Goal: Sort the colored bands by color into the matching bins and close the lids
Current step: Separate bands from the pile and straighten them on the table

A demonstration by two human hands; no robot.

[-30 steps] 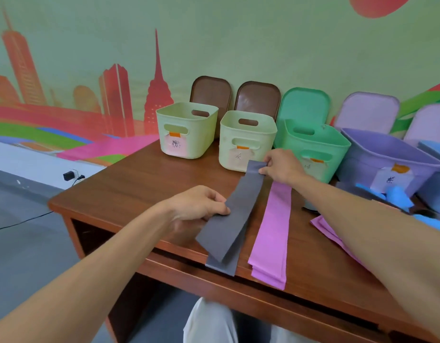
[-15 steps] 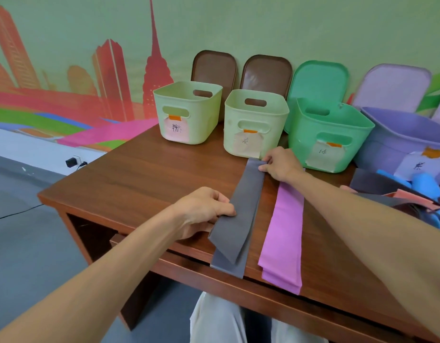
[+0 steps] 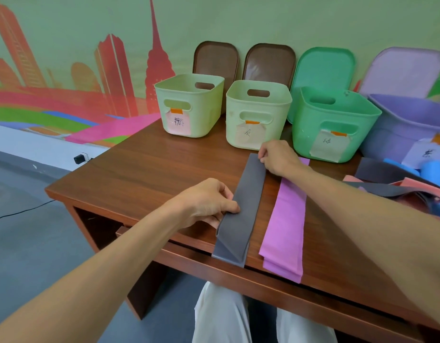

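So the gray band (image 3: 241, 216) is lying lengthwise on the table (image 3: 152, 174), running from just in front of the bins toward the near edge. Its near end is folded back on itself and pokes a bit past the table's front edge. The left grip (image 3: 204, 201) pinches the band's left edge about halfway along, thumb on top and fingers curled in under it. The right grip (image 3: 278, 158) pinches the far end at its right corner, fingers curled down, so both are closed on the same band. Just beside it on the right is a pink-purple band (image 3: 285, 226), flat and doubled over, roughly parallel, with its far end tucked under the right wrist. Behind them there's a row of open bins, each with a taped paper label: a pale green bin (image 3: 204, 120), a second pale green bin (image 3: 232, 125), a mint green bin (image 3: 308, 134) and a lilac bin (image 3: 392, 129). The handwriting on the labels is too small for me to read. The lids lean upright against the wall behind them: two brown lids (image 3: 215, 58), a green lid (image 3: 324, 68) and a lilac lid (image 3: 403, 70). Off to the right is a messy pile of bands (image 3: 399, 184) in dark gray, salmon and blue.
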